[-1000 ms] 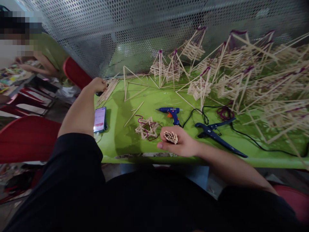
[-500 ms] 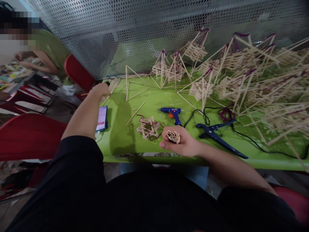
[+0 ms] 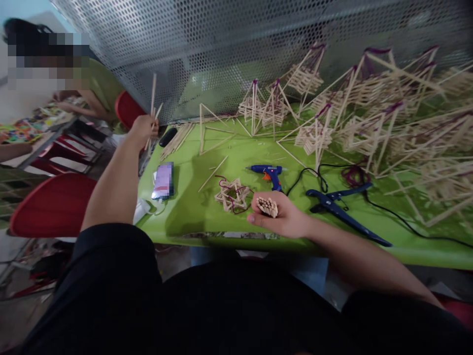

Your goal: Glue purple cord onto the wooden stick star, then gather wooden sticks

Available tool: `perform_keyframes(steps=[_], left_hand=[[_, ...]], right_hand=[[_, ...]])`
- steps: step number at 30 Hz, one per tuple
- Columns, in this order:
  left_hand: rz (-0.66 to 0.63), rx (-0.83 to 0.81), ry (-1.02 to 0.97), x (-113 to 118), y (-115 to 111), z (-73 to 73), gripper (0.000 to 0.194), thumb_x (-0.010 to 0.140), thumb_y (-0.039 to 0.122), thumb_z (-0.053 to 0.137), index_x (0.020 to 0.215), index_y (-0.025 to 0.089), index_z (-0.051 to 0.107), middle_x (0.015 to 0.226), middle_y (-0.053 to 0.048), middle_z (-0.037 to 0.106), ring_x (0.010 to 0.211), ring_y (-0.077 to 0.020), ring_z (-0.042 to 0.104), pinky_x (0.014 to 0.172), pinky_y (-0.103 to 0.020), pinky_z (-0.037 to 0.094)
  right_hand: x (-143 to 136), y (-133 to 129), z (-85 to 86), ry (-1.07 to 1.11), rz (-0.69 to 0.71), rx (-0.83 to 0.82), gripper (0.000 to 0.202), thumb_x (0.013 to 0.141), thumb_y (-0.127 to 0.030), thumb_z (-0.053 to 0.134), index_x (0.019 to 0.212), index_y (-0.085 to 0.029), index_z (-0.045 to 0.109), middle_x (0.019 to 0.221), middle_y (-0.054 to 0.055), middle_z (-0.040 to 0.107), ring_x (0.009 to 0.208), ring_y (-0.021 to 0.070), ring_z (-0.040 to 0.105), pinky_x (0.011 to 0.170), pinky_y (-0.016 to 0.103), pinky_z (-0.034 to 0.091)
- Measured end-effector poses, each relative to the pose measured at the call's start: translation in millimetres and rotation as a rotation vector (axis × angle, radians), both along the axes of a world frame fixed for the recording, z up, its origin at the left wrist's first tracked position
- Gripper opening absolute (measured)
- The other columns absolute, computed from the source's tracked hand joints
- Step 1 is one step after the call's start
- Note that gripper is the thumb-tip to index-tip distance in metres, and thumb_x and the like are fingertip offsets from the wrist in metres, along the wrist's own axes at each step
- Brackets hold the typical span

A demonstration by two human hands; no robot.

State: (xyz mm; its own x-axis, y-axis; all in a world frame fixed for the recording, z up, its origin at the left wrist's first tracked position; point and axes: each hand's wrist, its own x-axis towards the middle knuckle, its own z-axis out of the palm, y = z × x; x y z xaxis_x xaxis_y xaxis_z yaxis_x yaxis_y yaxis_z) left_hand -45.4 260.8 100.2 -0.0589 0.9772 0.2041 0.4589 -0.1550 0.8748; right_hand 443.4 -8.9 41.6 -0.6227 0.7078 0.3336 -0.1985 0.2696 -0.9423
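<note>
My left hand (image 3: 143, 129) is raised at the table's far left corner, its fingers closed on a few thin wooden sticks (image 3: 153, 93) that stand nearly upright. Beside it on the table lie a pile of long wooden sticks (image 3: 179, 138) and a black oblong object (image 3: 168, 137). Near the front edge my right hand (image 3: 283, 217) is wrapped around a bundle of wooden sticks (image 3: 267, 207), with the cut ends facing me. Just left of that hand rests a star-shaped stick frame (image 3: 232, 195) with purple cord. A blue glue gun (image 3: 268, 172) lies behind it.
Dark blue cutters (image 3: 340, 209) and a black cable lie to the right. Stick structures with purple cord (image 3: 314, 138) crowd the back right against a perforated metal panel (image 3: 221, 49). A phone (image 3: 162, 181) lies at left. Beyond a red chair (image 3: 55, 207), another person (image 3: 98, 88) sits.
My left hand has lifted from the stick pile and moved left, now holding a few sticks upright. My right hand keeps its bundle. The view has shifted slightly left.
</note>
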Motion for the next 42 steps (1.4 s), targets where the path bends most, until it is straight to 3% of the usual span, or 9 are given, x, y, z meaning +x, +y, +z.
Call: perform_keyframes(steps=[2, 5, 8, 11, 16, 21, 28, 33, 42], left_hand=[[-0.001, -0.067, -0.141, 4, -24, 7.6, 0.033, 0.116, 0.044, 0.069, 0.124, 0.012, 0.071, 0.109, -0.007, 0.075, 0.090, -0.0164, 0.073, 0.083, -0.034, 0.067], [-0.039, -0.015, -0.320, 23, -74, 4.0, 0.033, 0.119, 0.040, 0.056, 0.093, 0.019, 0.053, 0.064, 0.006, 0.048, 0.054, -0.0106, 0.044, 0.057, -0.025, 0.045], [-0.103, 0.101, -0.443, 55, -132, -17.3, 0.032, 0.114, 0.047, 0.068, 0.097, 0.023, 0.055, 0.064, 0.006, 0.047, 0.055, -0.0127, 0.049, 0.059, -0.026, 0.046], [-0.143, 0.233, -0.520, 88, -184, -48.8, 0.040, 0.099, 0.054, 0.090, 0.103, 0.024, 0.065, 0.068, 0.004, 0.057, 0.060, -0.0154, 0.059, 0.064, -0.030, 0.054], [-0.055, 0.418, -0.504, 127, -238, -100.6, 0.034, 0.105, 0.054, 0.086, 0.111, 0.024, 0.073, 0.079, 0.000, 0.066, 0.072, -0.0165, 0.070, 0.076, -0.033, 0.063], [0.096, 0.413, -0.508, 147, -252, -130.3, 0.045, 0.102, 0.064, 0.085, 0.115, 0.022, 0.077, 0.079, -0.001, 0.063, 0.073, -0.0162, 0.068, 0.074, -0.033, 0.063], [0.133, 0.382, -0.514, 145, -249, -148.4, 0.047, 0.101, 0.068, 0.084, 0.113, 0.024, 0.078, 0.080, 0.000, 0.061, 0.074, -0.0154, 0.067, 0.075, -0.031, 0.061], [0.120, 0.388, -0.541, 144, -248, -152.4, 0.042, 0.105, 0.067, 0.079, 0.107, 0.026, 0.071, 0.083, 0.001, 0.058, 0.076, -0.0147, 0.068, 0.076, -0.030, 0.060], [0.046, 0.383, -0.606, 153, -250, -143.0, 0.039, 0.106, 0.065, 0.078, 0.106, 0.028, 0.067, 0.092, 0.000, 0.058, 0.077, -0.0148, 0.067, 0.074, -0.032, 0.060]], right_hand=[[-1, -1, 1.1, -0.011, 0.006, 0.010, 0.040, 0.104, -0.031, 0.080, 0.079, -0.023, 0.050, 0.068, -0.009, 0.040, 0.058, 0.0080, 0.034, 0.050, 0.024, 0.030], [-2, -3, 2.0, -0.017, 0.008, 0.029, 0.040, 0.105, -0.031, 0.078, 0.079, -0.024, 0.049, 0.069, -0.009, 0.039, 0.059, 0.0083, 0.033, 0.051, 0.025, 0.029], [-2, -4, 0.7, -0.022, 0.002, 0.047, 0.043, 0.105, -0.032, 0.079, 0.078, -0.024, 0.047, 0.070, -0.009, 0.038, 0.060, 0.0086, 0.033, 0.052, 0.025, 0.029], [-2, -4, -2.7, -0.050, -0.024, 0.067, 0.043, 0.105, -0.032, 0.080, 0.078, -0.024, 0.048, 0.070, -0.008, 0.039, 0.061, 0.0093, 0.034, 0.054, 0.027, 0.029], [0, -5, -6.6, -0.066, -0.034, 0.014, 0.044, 0.102, -0.031, 0.086, 0.078, -0.024, 0.050, 0.069, -0.008, 0.041, 0.060, 0.0104, 0.036, 0.055, 0.029, 0.029], [-1, -7, -2.7, -0.090, -0.048, -0.005, 0.047, 0.097, -0.033, 0.092, 0.076, -0.024, 0.051, 0.068, -0.008, 0.041, 0.059, 0.0103, 0.036, 0.054, 0.030, 0.028], [0, -8, -2.0, -0.104, -0.065, -0.001, 0.040, 0.103, -0.032, 0.085, 0.078, -0.024, 0.054, 0.067, -0.007, 0.043, 0.058, 0.0107, 0.036, 0.053, 0.030, 0.028], [1, -9, -0.2, -0.128, -0.060, 0.009, 0.041, 0.103, -0.030, 0.084, 0.078, -0.024, 0.052, 0.067, -0.007, 0.042, 0.058, 0.0105, 0.036, 0.053, 0.031, 0.027], [1, -10, 8.3, -0.161, -0.053, -0.002, 0.041, 0.106, -0.034, 0.080, 0.078, -0.025, 0.052, 0.066, -0.007, 0.041, 0.057, 0.0111, 0.036, 0.051, 0.031, 0.028]])
